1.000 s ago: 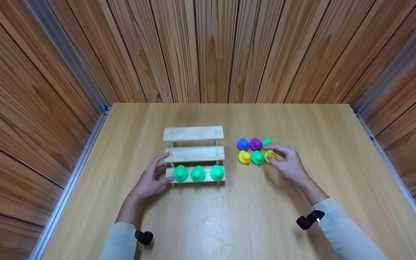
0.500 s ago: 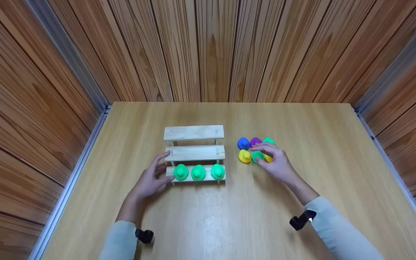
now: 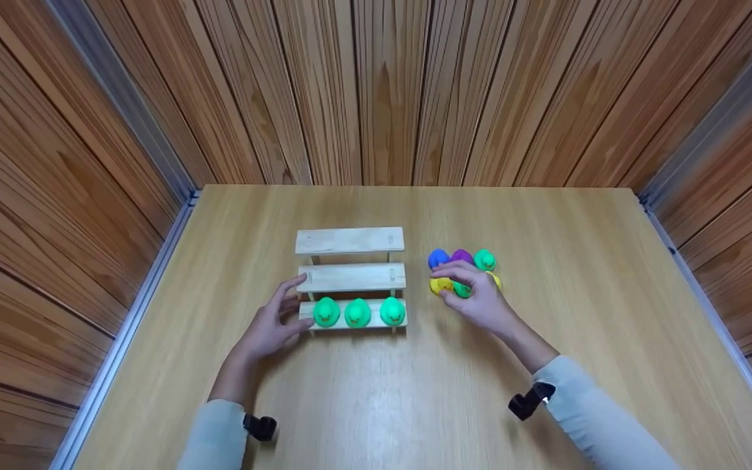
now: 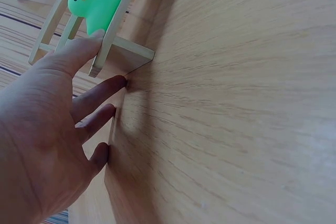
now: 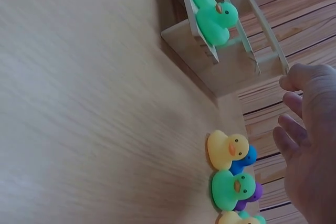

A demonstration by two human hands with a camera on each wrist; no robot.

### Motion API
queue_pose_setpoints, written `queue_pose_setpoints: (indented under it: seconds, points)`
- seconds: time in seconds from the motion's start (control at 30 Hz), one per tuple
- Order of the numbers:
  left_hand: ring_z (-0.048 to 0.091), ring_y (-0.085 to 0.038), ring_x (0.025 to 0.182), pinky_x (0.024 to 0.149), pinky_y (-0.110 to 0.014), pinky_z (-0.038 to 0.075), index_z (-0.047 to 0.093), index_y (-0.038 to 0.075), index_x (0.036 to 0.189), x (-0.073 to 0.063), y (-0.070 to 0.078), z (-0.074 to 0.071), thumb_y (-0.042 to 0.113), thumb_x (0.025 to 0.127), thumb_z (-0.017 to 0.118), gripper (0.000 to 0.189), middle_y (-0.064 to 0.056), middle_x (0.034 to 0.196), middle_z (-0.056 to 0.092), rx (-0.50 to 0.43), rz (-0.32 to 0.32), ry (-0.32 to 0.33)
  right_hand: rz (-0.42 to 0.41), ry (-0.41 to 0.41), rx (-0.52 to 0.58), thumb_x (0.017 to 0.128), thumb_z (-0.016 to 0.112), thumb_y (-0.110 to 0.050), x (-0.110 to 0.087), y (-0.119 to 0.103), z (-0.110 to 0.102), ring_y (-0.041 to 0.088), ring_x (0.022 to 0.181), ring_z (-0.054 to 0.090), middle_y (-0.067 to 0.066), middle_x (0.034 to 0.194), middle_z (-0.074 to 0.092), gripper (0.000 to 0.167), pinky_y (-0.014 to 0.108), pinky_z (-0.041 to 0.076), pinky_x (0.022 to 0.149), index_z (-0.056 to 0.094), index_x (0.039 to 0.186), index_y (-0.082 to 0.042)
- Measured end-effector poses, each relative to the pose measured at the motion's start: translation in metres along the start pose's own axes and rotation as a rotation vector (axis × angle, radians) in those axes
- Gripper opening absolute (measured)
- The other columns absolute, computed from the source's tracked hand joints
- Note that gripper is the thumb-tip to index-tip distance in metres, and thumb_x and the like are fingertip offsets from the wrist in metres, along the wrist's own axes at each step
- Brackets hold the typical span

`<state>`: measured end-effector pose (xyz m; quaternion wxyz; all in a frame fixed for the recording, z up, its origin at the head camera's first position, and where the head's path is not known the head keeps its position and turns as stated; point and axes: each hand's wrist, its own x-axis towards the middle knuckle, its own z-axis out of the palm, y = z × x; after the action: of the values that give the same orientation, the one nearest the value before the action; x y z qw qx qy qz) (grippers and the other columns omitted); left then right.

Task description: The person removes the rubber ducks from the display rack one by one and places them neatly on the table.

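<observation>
Three green rubber ducks [image 3: 357,313] stand in a row on the lowest step of a three-tier wooden rack [image 3: 351,279]. My left hand [image 3: 271,329] rests at the rack's left end. Its thumb touches the lowest step beside the left duck [image 4: 94,3], while the other fingers stretch out loosely. Over the second group of ducks hovers my right hand [image 3: 477,300], fingers slightly bent and nothing between them. Nearest to its fingertips is the front-left yellow duck [image 3: 439,285]; a green duck [image 3: 461,290] beside it is partly hidden by the hand.
Also in that group are a blue duck [image 3: 437,257], a purple duck [image 3: 461,255], a back green duck [image 3: 485,260] and another yellow duck [image 3: 495,279]. The upper two rack steps bear no ducks. Wood-panelled walls [image 3: 389,98] enclose the table [image 3: 363,405].
My right hand has moved left across the duck group, from the right-hand yellow duck to the left-hand one. My left hand and the rack have stayed put.
</observation>
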<state>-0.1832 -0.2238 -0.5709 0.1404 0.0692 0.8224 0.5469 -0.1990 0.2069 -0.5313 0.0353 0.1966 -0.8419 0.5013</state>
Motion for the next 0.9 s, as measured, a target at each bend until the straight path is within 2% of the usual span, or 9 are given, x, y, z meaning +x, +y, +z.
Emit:
queue_pose_setpoints:
  seconds: [0.2, 0.33, 0.43, 0.6, 0.7, 0.9]
  points:
    - [0.045, -0.049, 0.166, 0.137, -0.073, 0.031, 0.032, 0.038, 0.175, 0.000, -0.001, -0.001, 0.019, 0.106, 0.080, 0.086, -0.024, 0.179, 0.043, 0.008, -0.001, -0.006, -0.029, -0.035, 0.019, 0.098, 0.082, 0.004, 0.001, -0.007, 0.011, 0.035, 0.139, 0.069, 0.018, 0.139, 0.077, 0.033, 0.013, 0.048, 0.118, 0.082, 0.130, -0.005]
    - [0.048, -0.048, 0.164, 0.136, -0.071, 0.034, 0.033, 0.037, 0.174, 0.001, -0.002, 0.000, 0.017, 0.105, 0.081, 0.086, -0.024, 0.178, 0.045, 0.021, 0.004, 0.009, -0.050, -0.056, 0.022, 0.099, 0.081, 0.003, 0.000, -0.011, 0.017, 0.036, 0.137, 0.069, 0.015, 0.138, 0.078, 0.032, 0.011, 0.048, 0.117, 0.082, 0.130, -0.006]
    - [0.051, -0.048, 0.163, 0.135, -0.070, 0.038, 0.034, 0.036, 0.174, 0.002, -0.003, 0.002, 0.015, 0.105, 0.082, 0.087, -0.025, 0.176, 0.048, 0.031, 0.006, 0.021, -0.069, -0.070, 0.006, 0.100, 0.080, 0.001, -0.001, -0.015, 0.022, 0.035, 0.136, 0.070, 0.015, 0.136, 0.078, 0.032, 0.022, 0.054, 0.119, 0.081, 0.131, -0.006]
    - [0.051, -0.047, 0.162, 0.135, -0.070, 0.038, 0.034, 0.036, 0.174, 0.003, -0.004, 0.002, 0.015, 0.105, 0.081, 0.087, -0.025, 0.175, 0.049, 0.031, 0.002, 0.019, -0.097, -0.091, 0.023, 0.099, 0.079, 0.005, -0.001, -0.021, 0.030, 0.029, 0.133, 0.072, 0.019, 0.135, 0.077, 0.032, 0.052, 0.058, 0.120, 0.081, 0.130, -0.004]
    - [0.050, -0.048, 0.163, 0.135, -0.071, 0.037, 0.033, 0.036, 0.174, 0.002, -0.004, 0.001, 0.016, 0.106, 0.080, 0.086, -0.025, 0.176, 0.047, 0.029, 0.002, 0.011, -0.117, -0.101, 0.042, 0.098, 0.077, 0.008, -0.001, -0.023, 0.034, 0.028, 0.133, 0.073, 0.021, 0.134, 0.077, 0.032, 0.057, 0.057, 0.120, 0.080, 0.129, 0.001]
    - [0.049, -0.049, 0.164, 0.135, -0.072, 0.036, 0.033, 0.036, 0.175, 0.001, -0.002, 0.000, 0.017, 0.106, 0.080, 0.085, -0.024, 0.177, 0.046, 0.024, 0.002, 0.000, -0.123, -0.125, 0.060, 0.100, 0.077, 0.007, -0.002, -0.024, 0.041, 0.031, 0.134, 0.073, 0.020, 0.136, 0.076, 0.032, 0.054, 0.058, 0.120, 0.078, 0.131, 0.003]
